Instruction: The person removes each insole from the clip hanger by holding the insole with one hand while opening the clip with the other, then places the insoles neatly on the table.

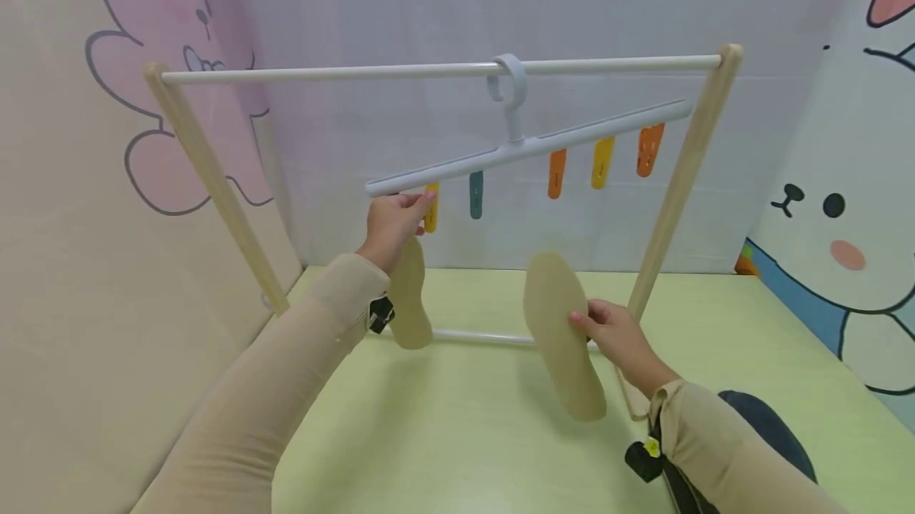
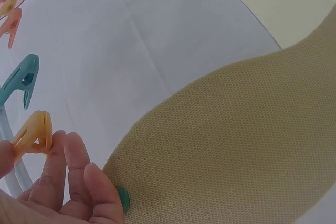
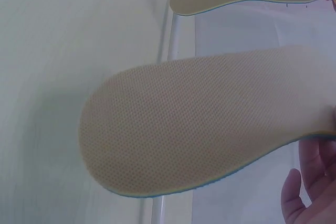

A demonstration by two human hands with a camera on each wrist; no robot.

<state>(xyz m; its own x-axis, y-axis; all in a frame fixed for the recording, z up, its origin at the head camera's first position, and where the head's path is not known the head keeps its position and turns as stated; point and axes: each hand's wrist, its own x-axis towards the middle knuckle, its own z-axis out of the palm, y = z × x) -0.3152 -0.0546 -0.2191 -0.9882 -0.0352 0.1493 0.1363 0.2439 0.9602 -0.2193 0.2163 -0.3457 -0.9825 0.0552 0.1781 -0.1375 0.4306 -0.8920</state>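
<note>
My left hand (image 1: 395, 224) pinches a yellow clip (image 2: 34, 132) near the low left end of a white clip hanger (image 1: 565, 137). Beside those fingers, a beige insole (image 1: 410, 303) hangs, with a bit of green clip (image 2: 123, 199) showing at its top edge. My right hand (image 1: 618, 335) holds a second beige insole (image 1: 561, 323) by its side edge, thumb on the near face. This insole is held upright and slightly tilted, below the hanger; a blue rim shows along it in the right wrist view.
The hanger's hook (image 1: 511, 81) sits over a white rod (image 1: 322, 73) between wooden posts (image 1: 689, 180). Further clips on the bar are teal (image 1: 476, 195), orange (image 1: 557, 172), yellow (image 1: 603, 163) and orange (image 1: 650, 150). A dark object (image 1: 768, 430) lies by my right sleeve on the pale table (image 1: 429, 434).
</note>
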